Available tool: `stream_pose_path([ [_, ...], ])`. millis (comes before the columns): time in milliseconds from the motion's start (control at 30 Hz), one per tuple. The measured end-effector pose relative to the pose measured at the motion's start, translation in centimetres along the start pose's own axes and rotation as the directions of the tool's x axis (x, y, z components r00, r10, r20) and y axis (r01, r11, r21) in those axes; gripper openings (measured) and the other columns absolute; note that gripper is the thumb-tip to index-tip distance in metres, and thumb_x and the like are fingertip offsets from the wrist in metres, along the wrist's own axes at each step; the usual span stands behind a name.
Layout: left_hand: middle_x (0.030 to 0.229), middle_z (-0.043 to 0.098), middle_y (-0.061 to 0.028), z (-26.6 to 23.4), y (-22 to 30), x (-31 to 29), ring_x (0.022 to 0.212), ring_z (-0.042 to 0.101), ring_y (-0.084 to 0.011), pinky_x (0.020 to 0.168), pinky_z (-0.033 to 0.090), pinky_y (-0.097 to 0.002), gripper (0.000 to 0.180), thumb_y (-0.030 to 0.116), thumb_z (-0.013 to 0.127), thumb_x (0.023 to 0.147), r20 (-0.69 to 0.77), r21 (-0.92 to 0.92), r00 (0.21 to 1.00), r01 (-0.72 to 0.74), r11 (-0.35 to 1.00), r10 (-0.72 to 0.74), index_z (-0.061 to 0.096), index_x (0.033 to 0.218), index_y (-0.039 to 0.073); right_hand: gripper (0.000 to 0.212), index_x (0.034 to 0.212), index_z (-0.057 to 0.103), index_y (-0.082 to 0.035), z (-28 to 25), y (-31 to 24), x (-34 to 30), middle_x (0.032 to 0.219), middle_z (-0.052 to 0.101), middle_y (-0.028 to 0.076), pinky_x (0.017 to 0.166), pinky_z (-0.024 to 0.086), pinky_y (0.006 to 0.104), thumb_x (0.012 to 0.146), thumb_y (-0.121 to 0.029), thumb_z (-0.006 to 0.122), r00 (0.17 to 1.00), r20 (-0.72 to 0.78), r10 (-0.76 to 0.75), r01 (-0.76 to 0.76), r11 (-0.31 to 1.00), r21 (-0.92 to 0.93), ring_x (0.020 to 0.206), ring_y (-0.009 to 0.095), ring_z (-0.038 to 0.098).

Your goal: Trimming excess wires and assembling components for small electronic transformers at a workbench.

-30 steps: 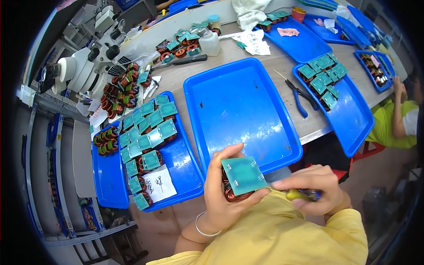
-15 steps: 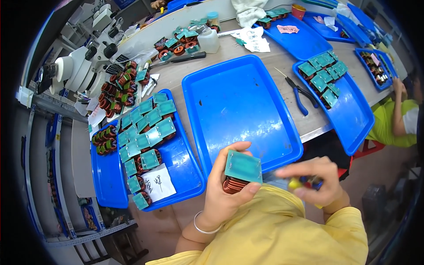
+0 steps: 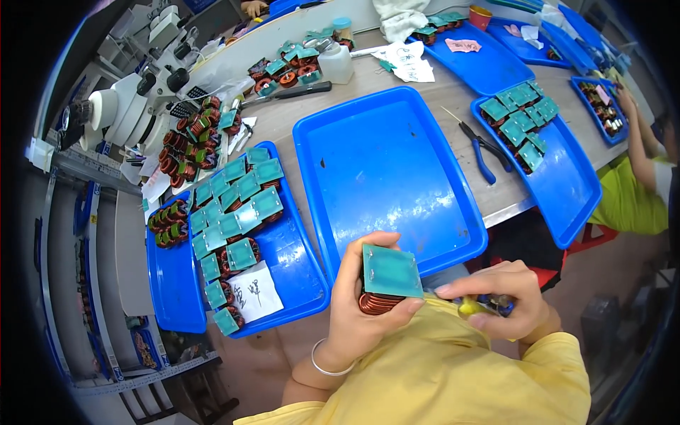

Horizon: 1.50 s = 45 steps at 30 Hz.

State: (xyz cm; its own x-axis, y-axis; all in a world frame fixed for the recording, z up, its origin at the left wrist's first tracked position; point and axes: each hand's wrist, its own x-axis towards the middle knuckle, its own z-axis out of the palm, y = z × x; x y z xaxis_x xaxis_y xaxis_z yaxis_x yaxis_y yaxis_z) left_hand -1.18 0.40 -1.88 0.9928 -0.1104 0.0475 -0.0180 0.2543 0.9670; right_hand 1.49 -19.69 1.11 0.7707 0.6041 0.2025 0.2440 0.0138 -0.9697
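In the head view, the left hand (image 3: 354,312) is gripping a boarded coil (image 3: 393,272) at the middle tray's (image 3: 382,159) near edge, the right hand (image 3: 511,292), apart, is clasping a tool (image 3: 469,307) off its near-right corner, work seemingly midway, similar coils (image 3: 248,186) lying leftward.

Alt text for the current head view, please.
A person's left hand holds a copper-wound coil topped by a square green board, while the right hand grips a partly hidden yellow-and-blue tool beside it. Beyond lies a large blue tray, with a second blue tray of green-topped coils to its left and pliers to its right.
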Motion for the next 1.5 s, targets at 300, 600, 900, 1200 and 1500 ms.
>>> stream_pose_path([
  [300, 0.103, 0.047, -0.0057, -0.1, -0.2, -0.8, 0.093, 0.051, -0.011, 0.079, 0.044, -0.0239, 0.063, 0.001, 0.073, 0.068, 0.068, 0.062, 0.997, -0.05, 0.997, 0.046, 0.038, 0.121, 0.003, 0.04, 0.11, 0.06, -0.001, -1.0, 0.3, 0.4, 0.088, 0.065, 0.009, 0.066, 0.048, 0.0252, 0.069, 0.0, 0.059, 0.786, -0.537, 0.306, -0.231, 0.951, 0.204, 0.067, 0.013, 0.06],
  [600, 0.104, 0.049, -0.0057, 0.2, 0.4, -0.1, 0.091, 0.051, -0.0101, 0.078, 0.043, -0.0231, 0.06, 0.008, 0.073, 0.067, -0.064, -0.004, 0.996, 0.066, 0.998, -0.066, 0.04, 0.118, 0.003, 0.036, 0.096, 0.064, 0.005, 0.4, 0.9, 0.9, 0.081, 0.066, 0.015, 0.062, 0.047, 0.0249, 0.063, -0.009, 0.065, 0.998, 0.026, 0.061, -0.06, 0.997, -0.048, 0.063, 0.017, 0.062],
  [900, 0.102, 0.051, -0.0038, -8.3, 2.8, -1.5, 0.079, 0.049, -0.0075, 0.069, 0.042, -0.0182, 0.06, 0.016, 0.067, 0.074, -0.424, 0.148, 0.901, -0.029, 0.989, 0.09, 0.04, 0.126, 0.002, 0.05, 0.124, 0.04, 0.007, -3.5, 6.0, -1.0, 0.057, 0.044, 0.002, 0.048, 0.036, 0.0223, 0.081, -0.016, 0.053, 0.817, -0.574, 0.057, 0.043, 0.986, 0.16, 0.049, 0.009, 0.043],
  [1200, 0.104, 0.053, -0.0187, -36.2, 8.1, -7.3, 0.095, 0.055, -0.0339, 0.084, 0.045, -0.0368, 0.053, 0.0, 0.071, 0.063, -0.516, 0.768, 0.519, 0.633, 0.099, 0.682, 0.051, 0.113, 0.004, 0.047, 0.125, 0.041, 0.004, -4.1, 8.6, -1.4, 0.058, 0.044, 0.002, 0.048, 0.036, 0.0204, 0.082, -0.014, 0.05, 0.823, -0.531, 0.199, -0.08, 0.968, 0.24, 0.049, 0.008, 0.043],
  [1500, 0.109, 0.053, -0.019, -50.1, 3.9, -4.2, 0.1, 0.051, -0.04, 0.086, 0.043, -0.0429, 0.042, 0.0, 0.059, 0.071, -0.528, 0.666, 0.705, 0.689, -0.285, 0.472, 0.054, 0.111, 0.01, 0.046, 0.125, 0.04, 0.005, -3.6, 8.7, -3.3, 0.057, 0.045, 0.003, 0.05, 0.036, 0.0212, 0.084, -0.013, 0.048, 0.781, -0.595, 0.189, -0.085, 0.976, 0.199, 0.05, 0.008, 0.043],
])
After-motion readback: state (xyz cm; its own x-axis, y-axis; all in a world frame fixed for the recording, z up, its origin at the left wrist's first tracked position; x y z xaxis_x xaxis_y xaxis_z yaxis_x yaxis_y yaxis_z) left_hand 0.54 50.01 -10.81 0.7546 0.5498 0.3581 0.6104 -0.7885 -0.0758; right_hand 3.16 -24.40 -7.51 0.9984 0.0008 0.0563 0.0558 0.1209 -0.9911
